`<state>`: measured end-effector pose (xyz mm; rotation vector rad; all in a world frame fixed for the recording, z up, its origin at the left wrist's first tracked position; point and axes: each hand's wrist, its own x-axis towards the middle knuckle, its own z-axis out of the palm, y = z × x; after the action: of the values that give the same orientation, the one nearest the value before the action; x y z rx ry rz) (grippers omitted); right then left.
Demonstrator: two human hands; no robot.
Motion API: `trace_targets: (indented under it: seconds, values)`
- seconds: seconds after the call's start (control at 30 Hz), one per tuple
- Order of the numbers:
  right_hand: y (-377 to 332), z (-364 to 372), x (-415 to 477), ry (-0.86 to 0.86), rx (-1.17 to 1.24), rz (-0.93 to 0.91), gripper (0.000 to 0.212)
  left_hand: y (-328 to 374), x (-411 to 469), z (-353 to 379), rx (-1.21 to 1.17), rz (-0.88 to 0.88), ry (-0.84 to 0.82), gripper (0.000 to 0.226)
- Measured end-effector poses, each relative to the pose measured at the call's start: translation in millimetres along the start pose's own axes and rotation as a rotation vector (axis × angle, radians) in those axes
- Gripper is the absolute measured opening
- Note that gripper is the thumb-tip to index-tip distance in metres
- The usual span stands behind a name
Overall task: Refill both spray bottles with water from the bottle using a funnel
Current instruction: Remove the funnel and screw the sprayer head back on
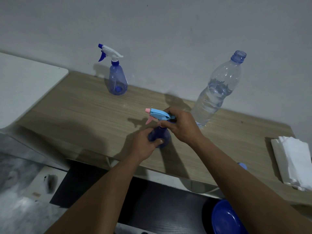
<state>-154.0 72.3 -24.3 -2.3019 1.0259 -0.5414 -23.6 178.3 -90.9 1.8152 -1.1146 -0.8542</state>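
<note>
A blue spray bottle with a light-blue and pink trigger head [157, 114] stands near the middle of the wooden table [81, 112]. My left hand [145, 144] grips its body [163, 137] low down. My right hand [181, 124] is closed around its neck just under the head. A second blue spray bottle with a white and blue head [116, 76] stands upright at the back by the wall, untouched. A tall clear water bottle [217, 92], uncapped and about half full, stands to the right of my hands. A small light-blue object [243, 166] peeks out behind my right forearm.
A stack of white paper napkins [295, 162] lies at the table's right end. A white surface [25, 85] adjoins the table on the left. Below the front edge sit a blue plastic stool or basin [226, 218] and dark flooring.
</note>
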Motion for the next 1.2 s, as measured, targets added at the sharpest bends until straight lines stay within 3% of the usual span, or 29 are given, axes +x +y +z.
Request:
trace_targets:
  seconds: [0.27, 0.5, 0.93, 1.1, 1.2]
  values:
    - [5.9, 2.6, -7.8, -0.052, 0.278, 0.063, 0.016, -2.6, 2.2, 0.5, -0.092, -0.002, 0.001, 0.041]
    - [14.3, 12.3, -15.3, 0.019, 0.464, 0.098, 0.017, -3.1, 4.2, 1.6, -0.114, -0.008, -0.014, 0.04]
    - [3.3, 0.3, -3.1, -0.115, 0.316, 0.145, 0.017, 1.5, 5.7, -0.7, -0.115, -0.061, -0.057, 0.04]
    - [-3.5, 9.4, -16.3, 0.061, 0.278, 0.17, 0.011, 8.8, 3.8, -6.2, -0.056, -0.052, -0.11, 0.036]
    - [-9.2, 11.8, -17.6, 0.065, 0.199, 0.228, 0.014, 9.7, 4.3, -9.7, -0.042, -0.047, -0.129, 0.034]
